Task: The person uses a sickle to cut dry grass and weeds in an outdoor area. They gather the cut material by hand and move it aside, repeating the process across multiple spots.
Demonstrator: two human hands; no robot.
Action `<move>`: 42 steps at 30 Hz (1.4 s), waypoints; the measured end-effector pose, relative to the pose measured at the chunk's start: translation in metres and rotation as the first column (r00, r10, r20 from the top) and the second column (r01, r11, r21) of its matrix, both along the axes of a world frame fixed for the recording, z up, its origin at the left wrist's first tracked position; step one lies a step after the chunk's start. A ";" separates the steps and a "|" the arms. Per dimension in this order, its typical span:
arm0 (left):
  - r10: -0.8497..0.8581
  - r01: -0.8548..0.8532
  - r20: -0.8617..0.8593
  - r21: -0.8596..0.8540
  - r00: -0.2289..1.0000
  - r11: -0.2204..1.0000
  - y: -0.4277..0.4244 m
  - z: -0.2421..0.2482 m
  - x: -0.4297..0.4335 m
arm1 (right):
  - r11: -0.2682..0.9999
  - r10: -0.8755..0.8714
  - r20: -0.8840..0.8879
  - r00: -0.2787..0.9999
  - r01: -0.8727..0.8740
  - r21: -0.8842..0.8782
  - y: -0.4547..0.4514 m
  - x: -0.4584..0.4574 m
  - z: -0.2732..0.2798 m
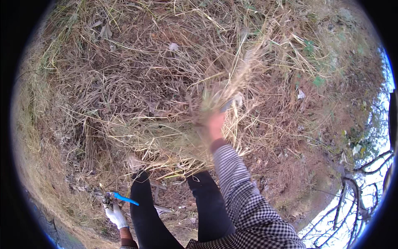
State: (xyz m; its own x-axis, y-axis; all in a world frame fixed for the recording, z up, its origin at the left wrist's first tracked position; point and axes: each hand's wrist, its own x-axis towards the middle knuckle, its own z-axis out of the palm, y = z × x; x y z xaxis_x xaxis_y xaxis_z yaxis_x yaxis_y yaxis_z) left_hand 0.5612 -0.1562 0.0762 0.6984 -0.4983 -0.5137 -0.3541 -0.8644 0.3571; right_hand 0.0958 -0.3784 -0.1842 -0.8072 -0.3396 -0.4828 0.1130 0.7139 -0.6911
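Observation:
My right hand (216, 123), bare and blurred by motion, is around a bundle of dry grass (245, 70) above the ground in front of my legs. A pale grey thing (228, 105) shows just past its fingers, too blurred to name. More cut-looking straw (168, 133) lies loose between this hand and my knees. My left hand (115, 215), in a white knit glove with dark grey patches, is low at the left beside my leg. At its fingertips lies a tool with a blue handle (126, 199); whether the fingers grip it is not plain.
My dark trouser legs (213, 208) are bent at the bottom. Matted dry grass (118, 81) covers the ground ahead. A pale clump (173, 47) and a pale scrap (300, 94) lie on it. Bare branches (354, 190) stand at the right rim.

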 end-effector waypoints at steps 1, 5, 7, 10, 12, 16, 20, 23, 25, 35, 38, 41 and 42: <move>0.143 -0.149 -0.088 -0.065 0.986 0.987 0.001 0.001 0.002 | 0.981 0.116 -0.096 0.989 -0.099 0.165 0.004 0.043 0.004; 0.088 -0.095 -0.061 -0.122 0.994 0.988 0.015 0.015 0.038 | 0.930 0.340 -0.015 0.940 -0.333 0.156 0.057 0.221 0.027; 0.225 -0.301 -0.264 -0.294 0.938 0.907 0.028 0.022 0.060 | 0.878 0.411 0.282 0.867 -0.460 0.135 0.099 0.324 0.053; 0.258 -0.255 -0.006 -0.178 0.966 0.950 0.049 0.043 0.109 | 0.773 0.533 0.524 0.664 -0.634 0.017 0.158 0.480 0.122; 0.422 -0.417 0.017 -0.129 0.906 0.900 0.069 0.061 0.137 | 0.620 0.596 0.754 0.277 -0.756 -0.212 0.179 0.553 0.175; 0.605 -0.589 0.007 -0.220 0.796 0.778 0.111 0.078 0.169 | 0.344 0.605 0.768 -0.209 -0.801 -0.489 0.149 0.588 0.242; 0.669 -0.658 -0.044 -0.240 0.742 0.714 0.141 0.056 0.169 | 0.276 0.774 0.614 -0.155 -0.791 -0.547 0.065 0.514 0.247; 0.663 -0.665 -0.093 -0.220 0.743 0.714 0.153 0.032 0.162 | 0.647 0.762 0.393 0.515 -0.585 -0.489 0.025 0.405 0.246; 0.664 -0.681 -0.152 -0.197 0.732 0.706 0.159 0.023 0.158 | 0.804 0.547 0.497 0.673 -0.257 -0.537 0.017 0.307 0.235; 0.588 -0.592 -0.072 -0.164 0.805 0.789 0.190 -0.005 0.168 | 0.993 -0.083 0.217 0.973 0.063 0.099 0.090 0.177 0.047; 0.626 -0.629 -0.071 -0.126 0.777 0.767 0.214 -0.002 0.165 | 0.988 0.079 0.340 0.937 -0.120 0.101 0.089 0.302 0.036; 0.721 -0.732 -0.132 -0.079 0.680 0.676 0.234 -0.004 0.159 | 0.969 0.103 0.548 0.830 -0.207 0.132 0.100 0.413 0.061; 0.709 -0.718 -0.112 -0.097 0.696 0.690 0.238 -0.005 0.158 | 0.979 -0.001 0.629 0.777 -0.129 0.160 0.107 0.443 0.079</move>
State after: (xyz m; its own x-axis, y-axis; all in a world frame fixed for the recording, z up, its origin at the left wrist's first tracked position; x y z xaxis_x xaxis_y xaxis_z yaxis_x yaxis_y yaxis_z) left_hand 0.7189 0.0818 0.0714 0.8394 0.0754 -0.5383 0.3768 -0.7943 0.4764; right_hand 0.5384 -0.2713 -0.1055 -0.2867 -0.2324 -0.9294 0.4213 0.8407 -0.3402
